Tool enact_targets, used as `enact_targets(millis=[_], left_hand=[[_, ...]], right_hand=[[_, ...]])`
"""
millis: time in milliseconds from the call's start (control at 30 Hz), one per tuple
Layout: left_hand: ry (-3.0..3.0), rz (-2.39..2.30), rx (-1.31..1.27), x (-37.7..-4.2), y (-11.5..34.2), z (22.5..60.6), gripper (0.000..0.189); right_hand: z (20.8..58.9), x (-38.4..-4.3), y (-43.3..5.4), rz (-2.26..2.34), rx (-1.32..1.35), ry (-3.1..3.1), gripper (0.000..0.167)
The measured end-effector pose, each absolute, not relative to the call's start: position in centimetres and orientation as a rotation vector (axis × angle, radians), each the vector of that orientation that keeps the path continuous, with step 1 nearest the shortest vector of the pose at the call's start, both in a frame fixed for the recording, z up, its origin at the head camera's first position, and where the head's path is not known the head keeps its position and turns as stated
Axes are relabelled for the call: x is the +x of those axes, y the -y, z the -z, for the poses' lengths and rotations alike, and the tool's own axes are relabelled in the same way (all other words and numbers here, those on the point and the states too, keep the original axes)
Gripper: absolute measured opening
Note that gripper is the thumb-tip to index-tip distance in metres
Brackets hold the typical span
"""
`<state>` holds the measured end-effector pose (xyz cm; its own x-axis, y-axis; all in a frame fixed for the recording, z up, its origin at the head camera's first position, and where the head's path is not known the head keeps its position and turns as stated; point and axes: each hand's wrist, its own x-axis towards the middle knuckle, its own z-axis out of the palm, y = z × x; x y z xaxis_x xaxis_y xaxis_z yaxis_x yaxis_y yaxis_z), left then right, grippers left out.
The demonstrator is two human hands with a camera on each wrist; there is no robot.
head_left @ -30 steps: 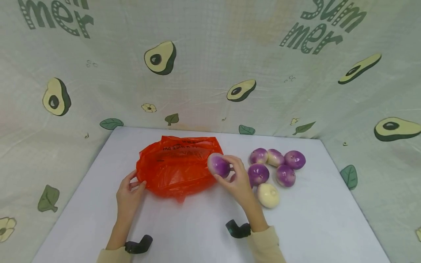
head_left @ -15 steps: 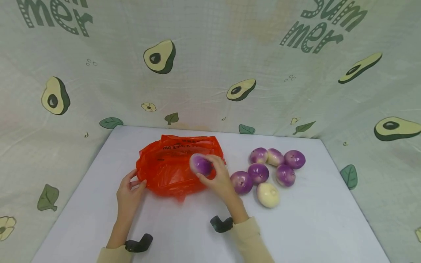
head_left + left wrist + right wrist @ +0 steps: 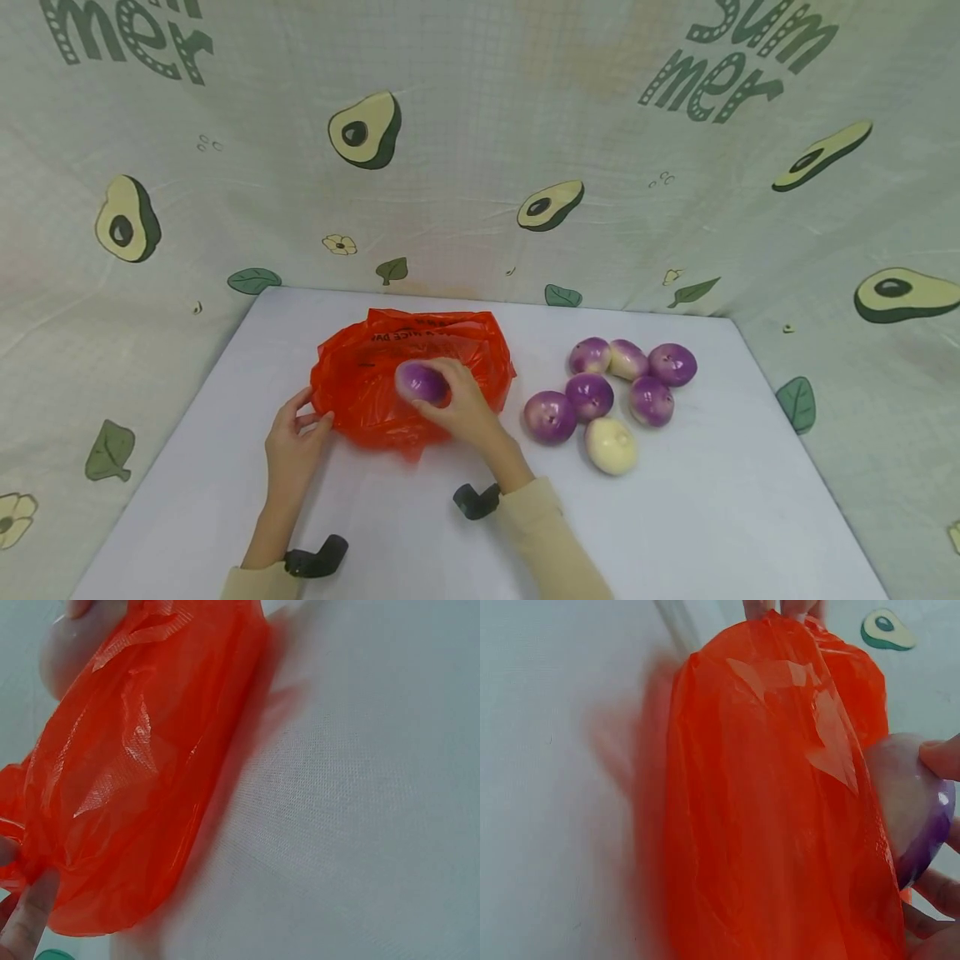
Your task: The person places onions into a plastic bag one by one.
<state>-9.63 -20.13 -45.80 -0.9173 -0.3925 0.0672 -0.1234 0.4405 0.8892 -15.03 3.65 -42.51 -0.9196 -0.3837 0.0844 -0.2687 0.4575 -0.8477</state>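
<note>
1. A flat white table top (image 3: 750,492) carries everything (close up, it looks finely woven, like cloth).
2. A crinkly red plastic bag (image 3: 371,392) with dark letters rests on the left part.
3. Six shiny, rounded, purple-and-cream vegetables (image 3: 591,397) sit close together, to the right of the bag.
4. One smooth, round, cream-coloured vegetable (image 3: 611,447) sits at the near side of that bunch.

On the pale, avocado-printed cloth backdrop (image 3: 465,125), dotted dark-green lettering (image 3: 711,87) is spelling "Sum mer" over two lines at upper right and "mer" at upper left, cropped above. On the crinkled, translucent red plastic bag (image 3: 360,396), reversed black print (image 3: 408,337) is apparently reading "NICE DAY"; the line above is showing too small to read.
</note>
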Motion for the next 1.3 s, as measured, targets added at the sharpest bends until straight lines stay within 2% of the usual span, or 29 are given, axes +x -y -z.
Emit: enact_targets(millis=[667, 1000, 1300], left_hand=[[2.429, 1.485, 0.445, -9.8, 20.2, 45.5, 0.05], [2.455, 1.471, 0.474, -9.7, 19.9, 45.4, 0.051], [2.467, 1.458, 0.473, -9.7, 19.8, 45.7, 0.051]], right_hand=[[42.1, -16.1, 0.1, 1.181, -0.781, -2.536, 0.055], [41.6, -15.9, 1.3, 1.034, -0.828, -2.534, 0.035], [42.0, -15.9, 1.3, 0.99, -0.847, -2.572, 0.03]])
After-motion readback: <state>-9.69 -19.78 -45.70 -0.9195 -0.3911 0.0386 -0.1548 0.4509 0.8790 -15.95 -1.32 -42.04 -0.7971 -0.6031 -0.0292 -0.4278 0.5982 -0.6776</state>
